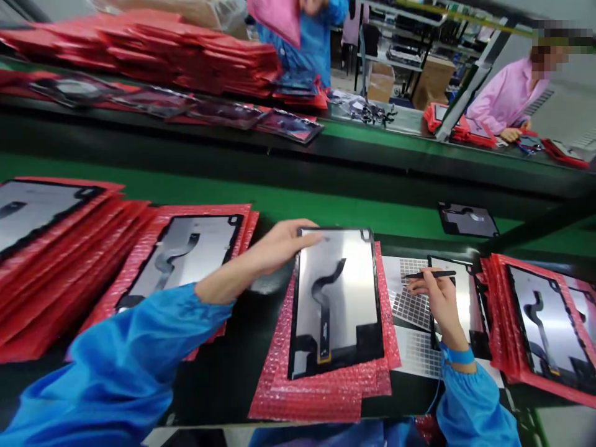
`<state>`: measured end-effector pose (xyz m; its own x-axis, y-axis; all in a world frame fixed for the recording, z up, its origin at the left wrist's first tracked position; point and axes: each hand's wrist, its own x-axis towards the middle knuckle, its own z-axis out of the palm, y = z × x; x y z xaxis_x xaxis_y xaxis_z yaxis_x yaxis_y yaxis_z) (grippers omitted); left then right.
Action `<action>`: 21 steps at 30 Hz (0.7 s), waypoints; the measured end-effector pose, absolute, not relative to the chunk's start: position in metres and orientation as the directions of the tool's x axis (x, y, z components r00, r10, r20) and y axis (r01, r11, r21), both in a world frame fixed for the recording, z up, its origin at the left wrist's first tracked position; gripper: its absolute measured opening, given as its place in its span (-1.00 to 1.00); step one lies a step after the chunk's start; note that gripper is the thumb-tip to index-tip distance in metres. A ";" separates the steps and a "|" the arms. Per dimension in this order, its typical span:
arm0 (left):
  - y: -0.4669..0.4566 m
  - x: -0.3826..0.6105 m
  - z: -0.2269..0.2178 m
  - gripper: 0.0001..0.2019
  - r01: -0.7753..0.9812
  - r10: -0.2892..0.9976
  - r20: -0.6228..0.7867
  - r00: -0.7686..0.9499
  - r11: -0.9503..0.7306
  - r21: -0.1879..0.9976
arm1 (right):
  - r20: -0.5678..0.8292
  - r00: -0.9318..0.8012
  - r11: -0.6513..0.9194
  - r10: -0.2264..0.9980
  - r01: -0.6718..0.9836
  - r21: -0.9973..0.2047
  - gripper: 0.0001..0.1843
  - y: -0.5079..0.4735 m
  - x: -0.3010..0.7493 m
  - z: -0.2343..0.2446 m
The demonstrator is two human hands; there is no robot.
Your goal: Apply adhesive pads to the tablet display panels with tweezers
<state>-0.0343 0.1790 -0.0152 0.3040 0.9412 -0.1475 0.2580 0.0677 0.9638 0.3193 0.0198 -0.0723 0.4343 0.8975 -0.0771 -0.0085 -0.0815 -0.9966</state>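
A tablet screen panel (351, 285), silver-backed with a black border and a dark flex cable, lies tilted over red bubble-wrap bags (321, 397) in front of me. My left hand (286, 244) grips its upper left corner, thumb on top and fingers behind the edge. To the right, my right hand (440, 301) pinches black tweezers (431, 274), their tips pointing left over a white sheet of small grey stickers (410, 295). Beneath that hand lies another screen panel (465, 298), partly hidden by it. A blue band circles my right wrist.
Red bags topped with screen panels stand at the left (186, 248) and right (540, 316). One panel (468, 219) lies farther back. On the raised shelf is a big pile of red bags (186, 56). Two people work beyond it, in blue and pink sleeves.
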 end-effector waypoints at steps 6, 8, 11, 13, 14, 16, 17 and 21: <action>0.162 -0.012 -0.060 -0.50 0.492 0.835 -0.291 0.467 0.028 0.870 | -0.187 0.349 -0.221 0.918 0.060 -0.973 -0.46 -0.006 0.326 -0.086; 0.163 -0.013 -0.064 -0.44 0.568 0.854 -0.294 0.430 -0.002 0.823 | -0.198 0.350 -0.238 0.915 0.075 -0.968 -0.47 -0.008 0.326 -0.090; 0.158 -0.015 -0.057 -0.29 0.758 0.900 -0.267 0.343 -0.098 0.645 | -0.208 0.341 -0.252 0.917 0.090 -0.963 -0.47 -0.007 0.326 -0.092; 0.149 -0.014 -0.049 -0.23 0.894 0.938 -0.209 0.275 -0.169 0.415 | -0.216 0.334 -0.262 0.917 0.099 -0.960 -0.48 -0.006 0.326 -0.092; 0.143 -0.013 -0.045 -0.23 0.928 0.949 -0.177 0.262 -0.197 0.316 | -0.221 0.332 -0.268 0.917 0.102 -0.958 -0.48 -0.006 0.326 -0.092; 0.126 -0.011 -0.039 -0.29 0.931 0.943 -0.149 0.297 -0.251 0.266 | -0.233 0.328 -0.281 0.916 0.108 -0.954 -0.48 -0.005 0.327 -0.091; 0.116 -0.009 -0.038 -0.35 0.910 0.928 -0.149 0.342 -0.287 0.299 | -0.237 0.326 -0.286 0.915 0.111 -0.952 -0.48 -0.005 0.327 -0.091; 0.065 0.005 -0.046 -0.57 0.719 0.783 -0.106 0.613 -0.497 0.485 | -0.248 0.326 -0.298 0.912 0.113 -0.948 -0.47 -0.003 0.327 -0.089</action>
<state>0.0050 0.0651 -0.0455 0.6130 0.7829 -0.1062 0.7192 -0.4974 0.4851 0.3273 -0.0034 -0.0891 0.3264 0.9122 -0.2478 0.1129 -0.2980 -0.9479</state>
